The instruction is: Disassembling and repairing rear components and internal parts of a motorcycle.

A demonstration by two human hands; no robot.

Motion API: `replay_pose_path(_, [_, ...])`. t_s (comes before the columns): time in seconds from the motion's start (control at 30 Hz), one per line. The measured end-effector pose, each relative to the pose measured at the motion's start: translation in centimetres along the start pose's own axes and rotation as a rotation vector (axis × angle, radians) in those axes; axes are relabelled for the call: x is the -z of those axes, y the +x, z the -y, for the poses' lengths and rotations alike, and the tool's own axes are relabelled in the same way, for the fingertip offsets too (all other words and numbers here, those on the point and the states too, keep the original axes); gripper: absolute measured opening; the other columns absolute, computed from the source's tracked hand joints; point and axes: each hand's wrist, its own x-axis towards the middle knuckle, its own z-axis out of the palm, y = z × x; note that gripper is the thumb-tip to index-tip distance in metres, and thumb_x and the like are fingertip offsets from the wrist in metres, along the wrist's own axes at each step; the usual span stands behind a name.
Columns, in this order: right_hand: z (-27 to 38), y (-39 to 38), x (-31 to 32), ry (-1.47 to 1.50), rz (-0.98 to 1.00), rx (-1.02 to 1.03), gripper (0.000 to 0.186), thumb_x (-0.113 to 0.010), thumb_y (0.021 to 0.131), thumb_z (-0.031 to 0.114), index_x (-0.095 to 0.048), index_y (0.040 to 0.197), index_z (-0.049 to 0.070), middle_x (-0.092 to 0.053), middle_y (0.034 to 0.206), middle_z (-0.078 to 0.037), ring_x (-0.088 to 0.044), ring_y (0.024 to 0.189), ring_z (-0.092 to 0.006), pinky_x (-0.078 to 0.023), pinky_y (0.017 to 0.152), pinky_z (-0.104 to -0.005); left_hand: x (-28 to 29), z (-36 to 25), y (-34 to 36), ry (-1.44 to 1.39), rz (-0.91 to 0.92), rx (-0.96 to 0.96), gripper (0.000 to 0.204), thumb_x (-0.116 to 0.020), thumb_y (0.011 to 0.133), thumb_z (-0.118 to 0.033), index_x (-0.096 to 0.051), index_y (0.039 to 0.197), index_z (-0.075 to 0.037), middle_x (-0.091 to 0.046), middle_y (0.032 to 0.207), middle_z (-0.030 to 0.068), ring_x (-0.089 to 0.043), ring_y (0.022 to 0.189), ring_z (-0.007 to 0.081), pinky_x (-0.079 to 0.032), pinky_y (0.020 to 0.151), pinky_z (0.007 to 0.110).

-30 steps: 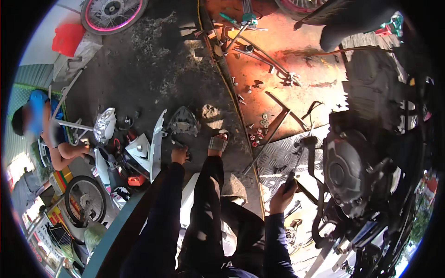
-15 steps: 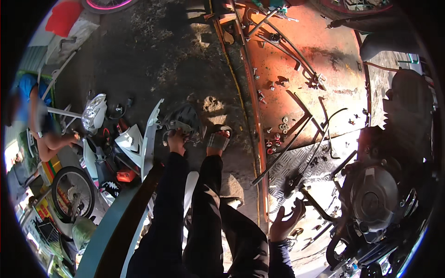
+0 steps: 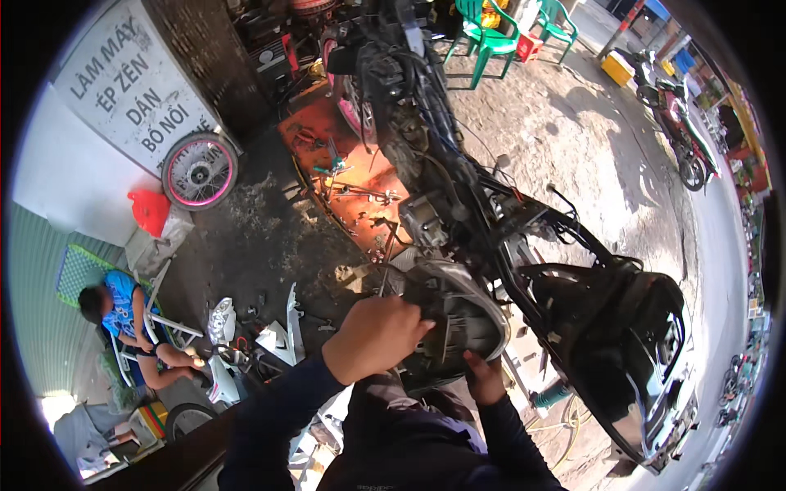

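Note:
In front of my body I hold a dark, rounded motorcycle headlight unit (image 3: 471, 315) with a pale, clear curved rim. My left hand (image 3: 377, 337) is closed at its left side, with the knuckles up and the fingertips mostly hidden. My right hand (image 3: 485, 378) grips the lower right edge, its thumb against the unit. Just beyond stands a stripped motorcycle (image 3: 458, 172), its frame and engine bare. The unit's far edge overlaps the bike in the view, and I cannot tell if they touch.
An orange metal platform (image 3: 368, 217) carries loose rods and small parts under the bike. White fairing panels (image 3: 282, 337) lie on the floor to the left, near a seated person (image 3: 131, 315). A pink-rimmed wheel (image 3: 199, 172) leans against a lettered board. Green chairs (image 3: 483, 37) stand far off.
My left hand has lifted the dark unit from the floor up to my body. My right hand, empty before, now grips it. The view has tilted up toward the bike and street.

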Motion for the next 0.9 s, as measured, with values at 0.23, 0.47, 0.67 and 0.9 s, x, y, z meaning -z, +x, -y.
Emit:
replay_pose_path(0.23, [7.4,-8.4,4.4,0.758,-0.578,0.023,0.040,-0.055,0.091,0.019,-0.053,0.126,0.000,-0.064,0.111,-0.013,-0.063,0.104,-0.0258,-0.051,0.088,-0.0384,7.5,-21.1,2.4,0.105,-0.020,-0.617,0.014,-0.061,0.082,-0.018,-0.057,0.072,-0.009,-0.057,0.069,0.0067,-0.064,0.067,0.0204,-0.050,0.057,0.036])
replay_pose_path(0.47, [12.3,-9.2,2.6,0.697,-0.604,-0.042,0.042,-0.062,0.093,0.018,-0.049,0.127,-0.003,-0.060,0.116,-0.008,-0.055,0.106,-0.0168,-0.044,0.092,-0.0316,9.0,-27.9,8.2,-0.125,0.240,-1.177,0.011,-0.063,0.081,-0.016,-0.059,0.077,-0.007,-0.060,0.075,0.0086,-0.064,0.069,0.0223,-0.050,0.059,0.036])
replay_pose_path(0.67, [17.1,-12.1,4.1,0.740,-0.792,0.028,0.052,-0.065,0.092,0.015,-0.043,0.135,-0.002,-0.059,0.123,-0.011,-0.055,0.114,-0.0187,-0.042,0.099,-0.0332,10.6,-34.2,12.2,-0.210,0.502,-1.614,0.012,-0.066,0.079,-0.015,-0.061,0.082,-0.005,-0.062,0.079,0.0102,-0.063,0.070,0.0240,-0.050,0.061,0.035])
replay_pose_path(0.9, [12.9,-24.2,9.0,0.796,-0.929,0.304,0.082,-0.074,0.062,0.022,-0.046,0.134,-0.005,-0.060,0.123,-0.020,-0.057,0.118,-0.0322,-0.042,0.103,-0.0426,14.1,-40.0,16.6,-0.131,0.576,-1.792,0.016,-0.068,0.078,-0.014,-0.063,0.087,-0.003,-0.064,0.085,0.0121,-0.063,0.071,0.0259,-0.050,0.063,0.035])
